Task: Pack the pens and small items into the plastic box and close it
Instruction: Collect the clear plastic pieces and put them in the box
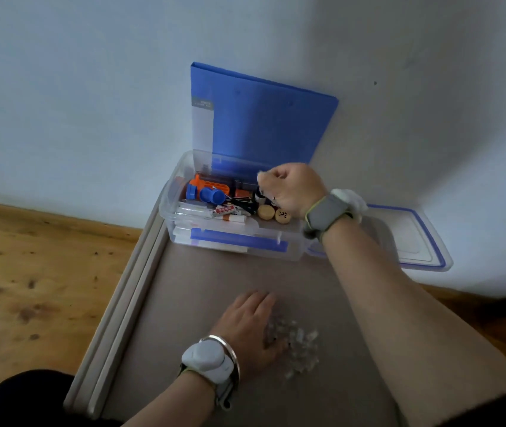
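- The plastic box point(236, 245) stands open at the far end of the table point(184, 303), just in front of a blue folder point(261, 124) that leans on the wall.
- Much is packed already. Inside the box I see pens point(211, 211) lying along the front side, blue caps point(211, 194), an orange part point(214, 187) and two round wooden pieces point(274, 213).
- Not yet packed is a loose heap of clear pieces point(299, 346) on the table, near the person.
- The lid point(411, 238) lies flat on the table at the right of the box, touching it or nearly so. The closing step is not yet done.
- My judgement: the task is past the middle. What is left is the heap of clear pieces, then the lid.
- The right hand point(291, 189) hangs over the right part of the open box, its fingers point(268, 177) curled into a fist. Some pale bits show at the fingertips, so it seems to grasp a few of the clear pieces — how many I cannot tell.
- The left hand point(251, 328) lies on the table with its fingers straight and close together. Its right edge touches the heap — it grasps nothing.
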Available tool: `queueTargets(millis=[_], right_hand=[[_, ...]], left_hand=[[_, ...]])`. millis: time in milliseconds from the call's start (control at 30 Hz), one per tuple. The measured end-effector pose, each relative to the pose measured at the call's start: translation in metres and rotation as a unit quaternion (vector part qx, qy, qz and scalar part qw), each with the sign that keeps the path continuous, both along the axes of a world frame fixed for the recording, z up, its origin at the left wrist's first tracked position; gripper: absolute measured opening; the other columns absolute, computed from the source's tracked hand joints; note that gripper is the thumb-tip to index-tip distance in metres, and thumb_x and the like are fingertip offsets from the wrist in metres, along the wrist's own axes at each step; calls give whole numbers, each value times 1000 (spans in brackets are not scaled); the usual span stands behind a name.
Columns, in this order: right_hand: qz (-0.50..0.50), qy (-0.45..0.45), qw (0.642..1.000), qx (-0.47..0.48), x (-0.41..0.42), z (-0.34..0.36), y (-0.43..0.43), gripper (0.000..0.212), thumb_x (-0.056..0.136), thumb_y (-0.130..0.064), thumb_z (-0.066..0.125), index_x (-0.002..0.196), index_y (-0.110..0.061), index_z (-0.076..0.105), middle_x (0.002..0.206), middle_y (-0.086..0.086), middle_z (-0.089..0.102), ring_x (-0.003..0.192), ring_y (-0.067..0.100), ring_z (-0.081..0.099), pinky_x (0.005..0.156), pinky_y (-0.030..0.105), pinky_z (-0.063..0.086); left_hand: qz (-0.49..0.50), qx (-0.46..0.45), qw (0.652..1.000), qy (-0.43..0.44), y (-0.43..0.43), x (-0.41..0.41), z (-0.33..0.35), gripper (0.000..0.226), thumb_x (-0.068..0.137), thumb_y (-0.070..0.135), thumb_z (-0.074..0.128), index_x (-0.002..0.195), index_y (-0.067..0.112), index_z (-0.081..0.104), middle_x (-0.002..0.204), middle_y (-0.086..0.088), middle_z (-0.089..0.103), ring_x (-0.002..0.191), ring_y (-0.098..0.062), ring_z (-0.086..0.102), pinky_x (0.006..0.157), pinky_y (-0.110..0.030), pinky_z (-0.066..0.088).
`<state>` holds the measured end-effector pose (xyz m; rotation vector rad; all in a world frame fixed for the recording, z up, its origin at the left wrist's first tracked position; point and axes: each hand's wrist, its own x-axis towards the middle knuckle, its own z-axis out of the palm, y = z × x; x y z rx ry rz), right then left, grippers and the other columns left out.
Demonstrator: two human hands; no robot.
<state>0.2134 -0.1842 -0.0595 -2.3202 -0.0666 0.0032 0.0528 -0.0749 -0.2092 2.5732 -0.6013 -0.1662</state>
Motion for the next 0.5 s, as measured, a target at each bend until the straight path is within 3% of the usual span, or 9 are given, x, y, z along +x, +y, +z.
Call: queueTargets(millis=[67, 167, 333, 433, 500], right_hand=[[35, 67, 988, -132, 18, -22, 1, 33, 81, -39, 61, 61, -14, 66, 54, -2, 62, 53, 14, 55, 54, 22, 45], [65, 145, 955, -250, 30, -48, 0, 34, 77, -41, 61, 64, -10, 66, 60, 5, 62, 60, 23, 57, 58, 31, 46], [135, 198, 903, -357, 36, -60, 4, 28, 87, -36, 53, 65, -20, 47, 80, 7, 57, 71, 24, 53, 59, 28, 40], [137, 198, 901, -361, 37, -60, 3, 20, 88, -35, 55, 79, -18, 52, 84, 2, 52, 78, 20, 47, 51, 21, 31], [163, 207, 888, -377, 37, -59, 1, 24, 91, -36, 51, 78, -16, 57, 81, 2, 52, 76, 20, 48, 52, 26, 31]], left_hand=[[-5, -3, 1000, 3, 0, 0, -1, 86, 77, 66, 43, 146, 21, 21, 150, 2, 30, 137, -18, 22, 113, -26, 14], [-7, -5, 1000, 9, 0, 0, -3, 84, 77, 65, 43, 145, 21, 24, 149, 1, 31, 136, -20, 24, 113, -29, 17], [-20, -23, 1000, -4, 0, 1, -1, 79, 77, 59, 50, 141, 16, 34, 143, -4, 40, 131, -25, 34, 111, -33, 25], [-22, -33, 999, -11, 0, 0, 1, 77, 76, 57, 52, 138, 14, 39, 139, -6, 46, 129, -27, 39, 109, -35, 28], [-23, -34, 999, -30, 0, 0, 1, 75, 74, 57, 56, 134, 13, 46, 132, -6, 53, 123, -27, 47, 105, -35, 35]])
